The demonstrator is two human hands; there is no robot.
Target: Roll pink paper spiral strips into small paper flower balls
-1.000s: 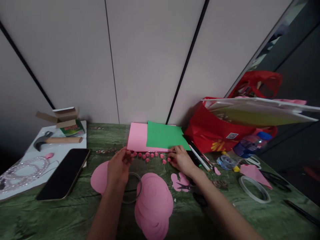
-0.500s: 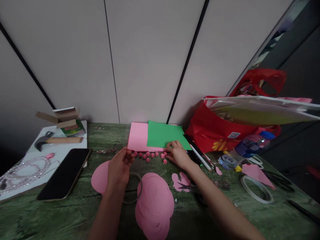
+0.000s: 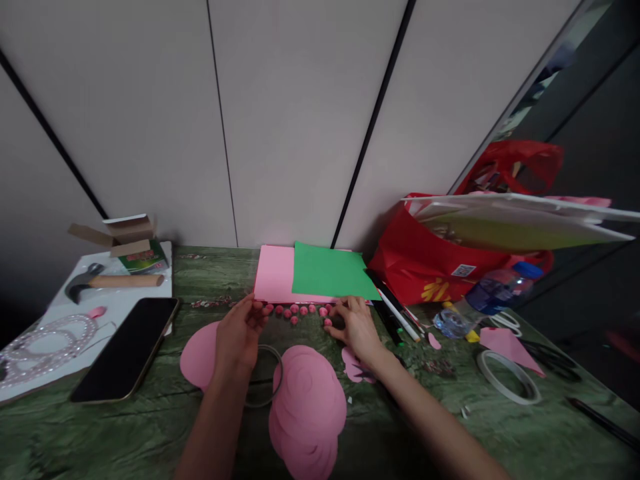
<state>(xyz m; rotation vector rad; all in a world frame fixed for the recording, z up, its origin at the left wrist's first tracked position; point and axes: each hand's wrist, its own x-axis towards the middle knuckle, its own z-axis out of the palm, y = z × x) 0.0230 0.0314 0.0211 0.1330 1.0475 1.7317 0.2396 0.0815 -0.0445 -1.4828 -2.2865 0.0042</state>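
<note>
Small pink balls lie in a row along the front edge of a pink sheet and a green sheet. My left hand rests at the row's left end, fingers loosely bent and apart, close to the end ball and the pink sheet's corner. At the other end, my right hand curves its thumb and forefinger apart around a few balls. Its thumb is at the lower ball; whether it presses on it I cannot tell. Pink cut pieces lie partly hidden under my right wrist.
Overlapping pink paper rounds and a tape ring lie between my forearms. Leftward are a phone, a hammer and an opened box. Rightward stand a red bag and a bottle, near a white tape roll.
My right hand has drawn back off the green sheet toward me, its thumb now beside the lower ball. It now covers more of the pink cut pieces. My left hand has hardly moved.
</note>
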